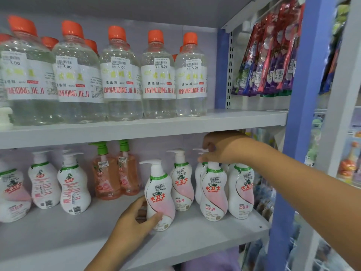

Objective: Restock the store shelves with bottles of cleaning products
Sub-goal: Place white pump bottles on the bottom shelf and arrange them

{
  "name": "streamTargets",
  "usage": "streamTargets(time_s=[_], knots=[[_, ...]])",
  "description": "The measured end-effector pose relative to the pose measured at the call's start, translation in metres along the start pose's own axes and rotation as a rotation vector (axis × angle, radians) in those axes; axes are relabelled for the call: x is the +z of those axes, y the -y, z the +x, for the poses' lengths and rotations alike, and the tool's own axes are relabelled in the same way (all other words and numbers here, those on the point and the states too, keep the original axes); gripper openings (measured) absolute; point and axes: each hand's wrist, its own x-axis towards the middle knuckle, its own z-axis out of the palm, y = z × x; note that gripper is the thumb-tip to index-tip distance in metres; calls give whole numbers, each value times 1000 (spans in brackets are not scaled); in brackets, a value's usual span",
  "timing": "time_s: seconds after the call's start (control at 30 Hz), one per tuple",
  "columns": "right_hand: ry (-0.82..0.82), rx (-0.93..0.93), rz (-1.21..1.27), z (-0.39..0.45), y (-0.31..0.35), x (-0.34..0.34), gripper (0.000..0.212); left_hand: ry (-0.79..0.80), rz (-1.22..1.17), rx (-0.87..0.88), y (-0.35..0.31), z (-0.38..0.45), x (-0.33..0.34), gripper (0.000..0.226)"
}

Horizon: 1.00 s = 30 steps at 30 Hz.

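Nearest, the left hand (134, 218) is wrapped around the lower body of an upright pump bottle (159, 194) at the lower shelf (205, 237) front. Farther right, a second bottle's pump (203, 151) is pinched by the right hand (220, 147), directly above its upright body.

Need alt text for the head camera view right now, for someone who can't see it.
Two bare hands work the lower shelf: the left hand grips a white pump bottle standing at the front, the right hand pinches the pump of another bottle further right. Clear orange-capped cleaner bottles line the shelf above.
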Motion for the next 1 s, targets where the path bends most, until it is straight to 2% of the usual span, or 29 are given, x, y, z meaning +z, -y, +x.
streamTargets(time_s=[0.13,0.27,0.47,0.67,0.8,0.9,1.0], knots=[[84,-29,-84,-2,-2,0,43,-13,-2,-19,0,0,1,40],[92,-83,-1,6,-11,2,25,-34,6,-33,-1,0,5,41],[92,-106,36,9,-23,5,16,-46,18,40,-9,-2,31,40],[62,-127,14,-3,-19,1,52,-53,32,72,-22,-4,69,45],[-3,-172,58,-13,-10,0,58,-112,85,102,-28,-2,78,42],[-46,-170,153,-17,4,0,63,-71,97,58,-35,-7,72,43],[-95,-199,247,-22,25,-2,67,-153,147,2,-36,-13,44,43]])
